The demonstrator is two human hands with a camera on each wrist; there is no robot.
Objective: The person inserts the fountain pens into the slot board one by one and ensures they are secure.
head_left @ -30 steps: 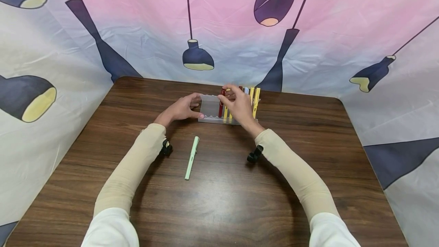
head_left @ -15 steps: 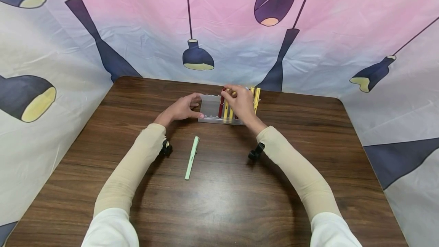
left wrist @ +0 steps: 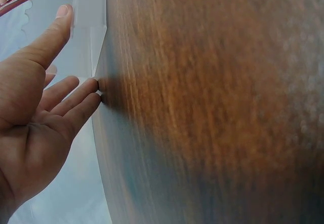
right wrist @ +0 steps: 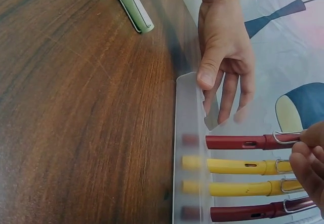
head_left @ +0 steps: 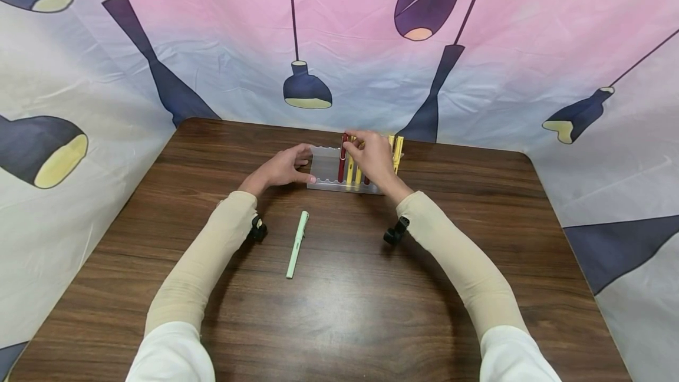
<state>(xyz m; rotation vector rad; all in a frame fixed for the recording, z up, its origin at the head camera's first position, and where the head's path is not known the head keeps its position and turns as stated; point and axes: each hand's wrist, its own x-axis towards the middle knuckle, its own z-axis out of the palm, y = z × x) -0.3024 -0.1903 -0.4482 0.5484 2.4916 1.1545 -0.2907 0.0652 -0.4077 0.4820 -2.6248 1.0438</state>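
A clear pen rack [head_left: 325, 164] stands near the table's back edge, holding several upright pens. My left hand [head_left: 281, 168] grips its left end, thumb at the front ledge and fingers behind, as the right wrist view shows. My right hand [head_left: 373, 157] pinches the cap end of a dark red pen [head_left: 342, 171], the leftmost in the row. That pen's lower end sits behind the front ledge. Beside it in the right wrist view are two yellow pens [right wrist: 235, 166] and another dark red pen [right wrist: 248, 212]. My right hand hides part of the row in the head view.
A pale green pen [head_left: 297, 245] lies on the wooden table [head_left: 339, 311] in front of the rack, between my forearms. Behind the table hangs a cloth backdrop [head_left: 228, 75] printed with lamps. More yellow pens [head_left: 398, 152] stand at the rack's right end.
My right hand has shifted slightly, its thumb and fingertips now at the leftmost red pen's top; the pen stands a little straighter. The left hand and green pen have stayed put.
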